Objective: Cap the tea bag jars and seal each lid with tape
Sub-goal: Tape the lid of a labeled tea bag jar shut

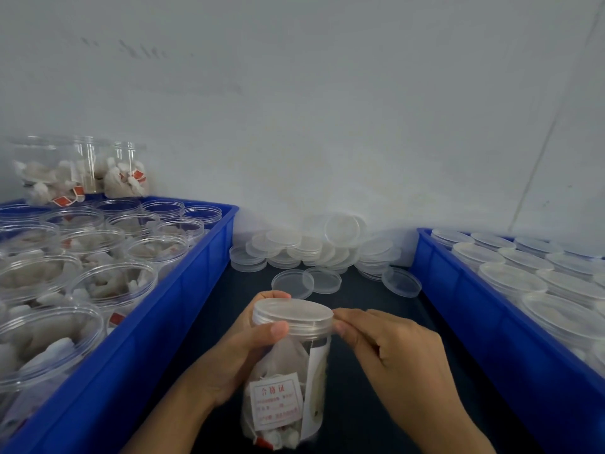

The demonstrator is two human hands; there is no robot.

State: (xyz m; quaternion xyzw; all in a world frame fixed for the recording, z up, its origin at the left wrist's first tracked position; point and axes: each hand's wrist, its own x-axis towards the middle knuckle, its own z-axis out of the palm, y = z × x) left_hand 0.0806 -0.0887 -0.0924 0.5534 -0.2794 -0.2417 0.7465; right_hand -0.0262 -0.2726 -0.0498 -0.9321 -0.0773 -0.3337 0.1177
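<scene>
A clear plastic jar [288, 381] filled with white tea bags stands between my hands, low in the middle. A translucent lid [293, 314] sits on its mouth. A white card with red print shows through the jar's front. My left hand [235, 352] grips the jar just under the lid, thumb across the front. My right hand [389, 348] pinches something at the lid's right edge with thumb and forefinger. I cannot make out any tape.
A blue bin [183, 290] on the left holds several uncapped jars of tea bags, with two more jars [82, 172] behind it. A blue bin [465, 309] on the right holds capped jars. Loose lids [314, 247] are piled against the wall on the dark table.
</scene>
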